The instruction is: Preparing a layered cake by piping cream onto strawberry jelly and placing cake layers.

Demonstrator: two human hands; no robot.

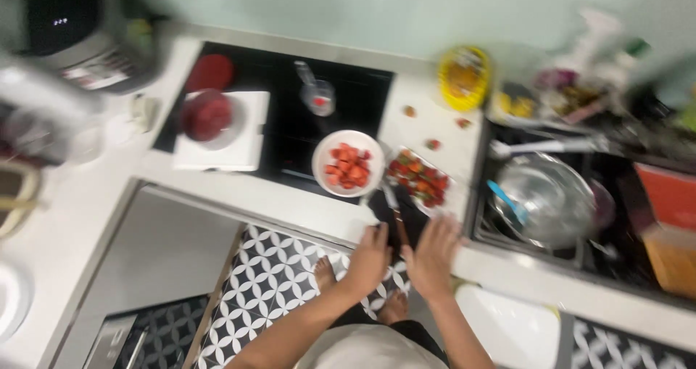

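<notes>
Bare left hand (370, 256) and right hand (431, 256) rest spread, holding nothing, beside a knife (395, 213) at the counter edge (290, 206).

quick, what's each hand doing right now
left hand: open, resting at the counter edge, holding nothing
right hand: open, beside the knife, holding nothing

A bowl of cut strawberries (348, 163) sits on the worktop (290, 202), left of a tray of whole strawberries (419, 177). The sink (580, 217) lies right; both hands (402, 256) rest at the front edge.
</notes>
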